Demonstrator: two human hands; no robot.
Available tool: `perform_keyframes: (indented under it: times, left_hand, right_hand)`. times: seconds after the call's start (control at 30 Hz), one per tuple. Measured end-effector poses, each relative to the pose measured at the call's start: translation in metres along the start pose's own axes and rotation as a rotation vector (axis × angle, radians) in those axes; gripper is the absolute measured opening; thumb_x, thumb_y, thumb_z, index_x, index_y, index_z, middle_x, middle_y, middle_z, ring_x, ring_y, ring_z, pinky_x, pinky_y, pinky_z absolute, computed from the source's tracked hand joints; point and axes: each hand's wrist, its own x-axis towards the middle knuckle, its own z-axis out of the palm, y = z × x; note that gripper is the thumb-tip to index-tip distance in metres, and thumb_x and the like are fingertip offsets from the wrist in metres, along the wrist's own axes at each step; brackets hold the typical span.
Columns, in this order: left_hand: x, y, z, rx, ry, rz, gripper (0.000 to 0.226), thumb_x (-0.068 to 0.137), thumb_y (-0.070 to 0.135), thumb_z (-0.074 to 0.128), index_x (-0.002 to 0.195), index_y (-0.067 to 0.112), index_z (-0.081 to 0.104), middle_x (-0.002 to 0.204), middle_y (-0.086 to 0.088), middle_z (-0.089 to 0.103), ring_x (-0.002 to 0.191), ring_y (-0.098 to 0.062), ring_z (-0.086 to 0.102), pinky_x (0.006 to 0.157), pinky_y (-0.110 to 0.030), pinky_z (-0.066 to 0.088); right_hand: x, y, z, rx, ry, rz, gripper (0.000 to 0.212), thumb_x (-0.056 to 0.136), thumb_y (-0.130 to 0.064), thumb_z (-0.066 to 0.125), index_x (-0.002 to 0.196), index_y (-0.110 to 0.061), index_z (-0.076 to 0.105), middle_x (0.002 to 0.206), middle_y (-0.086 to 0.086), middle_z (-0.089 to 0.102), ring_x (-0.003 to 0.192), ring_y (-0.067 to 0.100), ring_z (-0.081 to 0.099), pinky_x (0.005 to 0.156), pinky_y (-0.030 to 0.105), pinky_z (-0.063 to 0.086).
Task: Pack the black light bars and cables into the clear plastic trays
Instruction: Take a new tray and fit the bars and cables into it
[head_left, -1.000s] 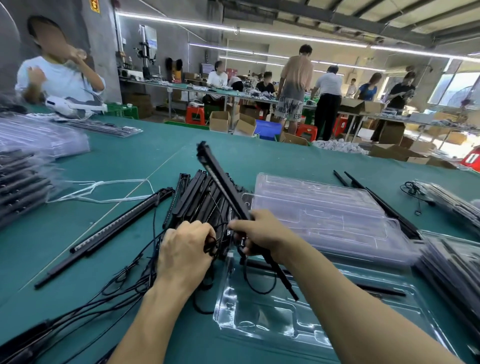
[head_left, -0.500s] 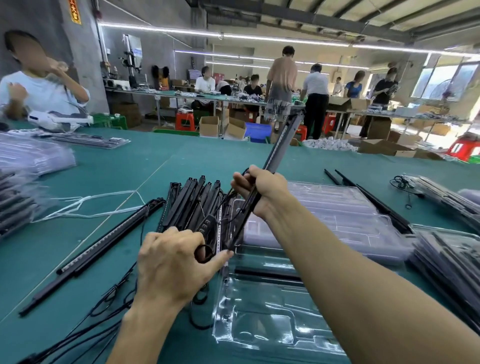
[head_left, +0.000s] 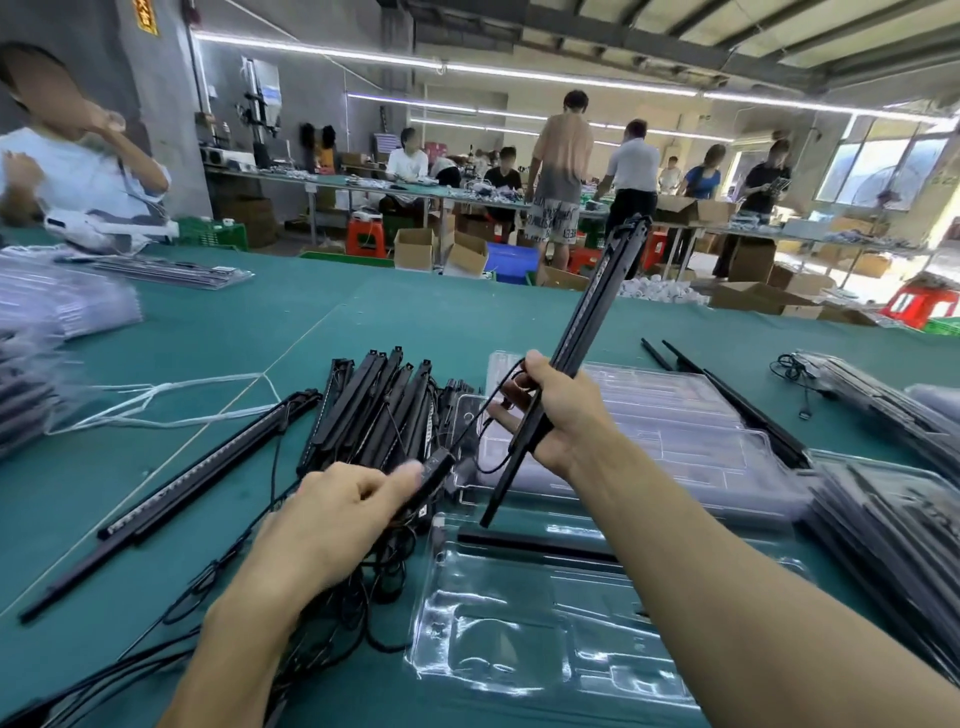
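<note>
I find one long, slim black light bar raised off the worktop, tilted up and away, above the near clear tray. My right hand is clamped round its lower part. My left hand (somewhat blurred) pinches a black control box on the cable — beside the pile of bars.

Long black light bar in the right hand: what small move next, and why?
Probably lower the long black light bar, which the right hand grips tilted upward, flat into the clear plastic tray below it: its lower end hangs over that tray, whose near slots are bare.
</note>
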Motion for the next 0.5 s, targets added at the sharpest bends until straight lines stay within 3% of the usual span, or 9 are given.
perform_keyframes:
  times: [0.07,0.13,0.2,0.3,0.4,0.5]
  left_hand:
    - [0.001,0.003,-0.002,0.030,-0.132,0.052,0.041,0.083,0.072,0.055,0.068,0.036,0.063,0.055,0.016,0.060,0.055,0.000,0.054,0.064,-0.033,0.048]
    - [-0.001,0.006,-0.001,0.091,-0.168,0.054,0.036,0.080,0.067,0.065,0.072,0.032,0.065,0.062,0.012,0.064,0.062,-0.005,0.059,0.067,-0.034,0.049]
    - [-0.005,0.012,0.001,0.218,-0.071,0.019,0.035,0.082,0.067,0.063,0.075,0.033,0.063,0.069,0.011,0.064,0.069,-0.005,0.059,0.064,-0.031,0.046]
    - [-0.017,0.024,-0.003,0.386,0.161,0.014,0.029,0.087,0.066,0.057,0.087,0.038,0.059,0.074,0.012,0.061,0.073,-0.011,0.058,0.059,-0.030,0.037]
    - [-0.028,0.025,-0.019,0.507,0.382,0.150,0.019,0.088,0.058,0.061,0.095,0.040,0.060,0.070,0.010,0.063,0.068,-0.019,0.064,0.055,-0.029,0.033]
    - [-0.028,0.023,-0.029,0.565,0.482,0.364,0.016,0.076,0.038,0.081,0.083,0.035,0.067,0.062,0.007,0.066,0.052,-0.027,0.064,0.048,-0.026,0.033]
  right_hand:
    - [-0.006,-0.001,-0.004,0.053,-0.032,0.006,0.014,0.100,-0.015,0.055,0.088,-0.006,0.053,0.076,0.010,0.051,0.069,0.026,0.067,0.060,0.043,0.060]
    - [-0.014,-0.004,-0.009,0.153,-0.089,0.042,0.020,0.101,-0.011,0.050,0.083,-0.003,0.052,0.067,0.009,0.050,0.069,0.031,0.072,0.056,0.041,0.060]
    - [-0.022,-0.005,-0.013,0.227,-0.145,0.092,0.023,0.100,-0.009,0.046,0.078,-0.004,0.050,0.058,0.008,0.049,0.068,0.033,0.073,0.056,0.040,0.059]
    - [-0.034,-0.003,-0.015,0.213,-0.229,0.192,0.022,0.095,-0.013,0.047,0.073,-0.010,0.046,0.051,0.004,0.048,0.047,0.020,0.061,0.054,0.033,0.057]
    - [-0.044,0.003,-0.013,0.071,-0.334,0.241,0.017,0.093,-0.022,0.061,0.083,-0.012,0.051,0.059,-0.001,0.044,0.037,0.007,0.036,0.039,0.021,0.038]
    - [-0.051,0.006,-0.008,-0.278,-0.540,0.129,0.028,0.082,-0.032,0.075,0.100,-0.015,0.064,0.076,0.000,0.062,0.040,0.004,0.035,0.038,0.015,0.033]
